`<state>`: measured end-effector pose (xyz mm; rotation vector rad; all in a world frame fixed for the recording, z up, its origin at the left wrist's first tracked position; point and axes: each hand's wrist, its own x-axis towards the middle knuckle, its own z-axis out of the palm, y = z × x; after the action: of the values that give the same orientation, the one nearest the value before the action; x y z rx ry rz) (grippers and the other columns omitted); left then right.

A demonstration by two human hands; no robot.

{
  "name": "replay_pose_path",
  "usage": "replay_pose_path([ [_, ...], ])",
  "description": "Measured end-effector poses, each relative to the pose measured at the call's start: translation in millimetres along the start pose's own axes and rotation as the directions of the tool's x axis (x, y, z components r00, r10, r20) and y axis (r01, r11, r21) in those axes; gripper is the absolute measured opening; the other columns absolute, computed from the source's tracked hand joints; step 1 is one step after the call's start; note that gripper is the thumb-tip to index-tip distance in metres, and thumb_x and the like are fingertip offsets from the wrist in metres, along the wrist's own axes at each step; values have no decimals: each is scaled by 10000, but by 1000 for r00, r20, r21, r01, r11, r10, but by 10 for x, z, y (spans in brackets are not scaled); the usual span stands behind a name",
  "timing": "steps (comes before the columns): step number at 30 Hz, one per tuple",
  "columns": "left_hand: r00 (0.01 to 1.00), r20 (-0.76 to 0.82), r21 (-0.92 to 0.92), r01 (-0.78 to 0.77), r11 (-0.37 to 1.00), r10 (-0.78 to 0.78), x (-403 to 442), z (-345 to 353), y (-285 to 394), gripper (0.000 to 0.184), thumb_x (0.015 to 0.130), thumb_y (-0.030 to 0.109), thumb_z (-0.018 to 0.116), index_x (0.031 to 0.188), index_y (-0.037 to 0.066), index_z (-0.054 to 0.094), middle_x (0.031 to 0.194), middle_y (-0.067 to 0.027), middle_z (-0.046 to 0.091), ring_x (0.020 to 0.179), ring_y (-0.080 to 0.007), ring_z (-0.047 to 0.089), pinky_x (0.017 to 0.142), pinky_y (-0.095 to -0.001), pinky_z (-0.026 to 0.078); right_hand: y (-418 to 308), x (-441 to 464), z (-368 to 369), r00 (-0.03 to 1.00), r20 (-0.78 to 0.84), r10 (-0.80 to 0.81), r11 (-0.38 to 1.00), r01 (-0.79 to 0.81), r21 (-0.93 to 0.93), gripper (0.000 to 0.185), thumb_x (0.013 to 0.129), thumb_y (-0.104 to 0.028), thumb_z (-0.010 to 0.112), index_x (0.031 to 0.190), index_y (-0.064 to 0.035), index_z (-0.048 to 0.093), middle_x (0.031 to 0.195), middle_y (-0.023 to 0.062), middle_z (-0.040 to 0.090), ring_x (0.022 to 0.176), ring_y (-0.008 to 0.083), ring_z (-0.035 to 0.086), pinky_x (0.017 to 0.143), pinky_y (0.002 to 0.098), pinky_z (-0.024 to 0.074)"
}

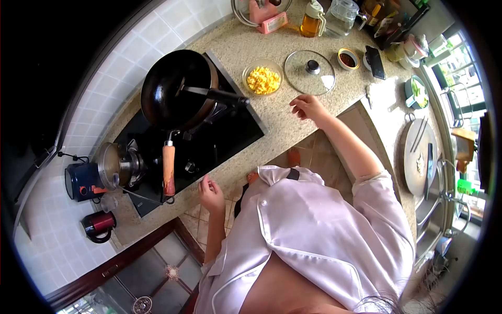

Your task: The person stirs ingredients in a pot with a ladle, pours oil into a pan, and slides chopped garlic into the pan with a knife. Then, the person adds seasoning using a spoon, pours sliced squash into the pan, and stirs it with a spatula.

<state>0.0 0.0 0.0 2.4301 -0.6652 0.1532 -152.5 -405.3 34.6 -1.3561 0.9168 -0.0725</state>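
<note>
My right hand [308,108] hovers by the counter edge, fingers loosely curled and nothing in it. Closest to it is a glass lid [300,78] with a black knob, lying flat on the counter. Beside the lid stands a glass bowl [246,78] of yellow scrambled egg [263,80]. My left hand [212,193] is low at the counter's front edge, fingers slightly bent and empty, near the wok's wooden handle [168,165]. The black wok [162,99] sits on the hob, and a black-handled utensil [217,95] reaches across its rim.
A steel pot [112,165] occupies the black hob [225,136]. A dark red kettle [99,224] stands at left. Along the back are an oil bottle [312,21], a sauce bowl [348,58] and a phone [375,62]. A round board [418,152] carries a knife [430,162].
</note>
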Motion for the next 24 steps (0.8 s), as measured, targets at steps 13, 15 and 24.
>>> replay_pose_path([
  [13, 927, 366, -176, 160, 971, -86, -476, 732, 1287, 144, 871, 132, 569, 953, 50, 655, 740, -134, 639, 643, -271, 620, 584, -348, 480, -94, 1124, 72, 990, -76, 123, 935, -90, 343, 208, 876, -85, 543, 868, 122, 554, 730, 198, 637, 615, 266, 679, 532, 346, 595],
  [15, 933, 349, -164, 154, 974, -88, -507, 723, 1352, 142, 867, 123, 574, 957, 48, 653, 726, -130, 631, 626, -263, 610, 575, -341, 471, -145, 1166, 41, 990, -69, 124, 952, -99, 291, 165, 875, -60, 534, 844, 102, 535, 726, 194, 631, 624, 277, 681, 544, 357, 601],
  [24, 911, 369, -143, 251, 957, -184, -585, 794, 1514, 172, 847, 93, 579, 995, 33, 642, 738, -131, 619, 618, -248, 590, 577, -337, 461, -622, 1648, -406, 976, -215, 25, 991, 5, 135, 227, 881, -73, 585, 885, 148, 536, 762, 207, 632, 605, 283, 679, 493, 345, 598],
])
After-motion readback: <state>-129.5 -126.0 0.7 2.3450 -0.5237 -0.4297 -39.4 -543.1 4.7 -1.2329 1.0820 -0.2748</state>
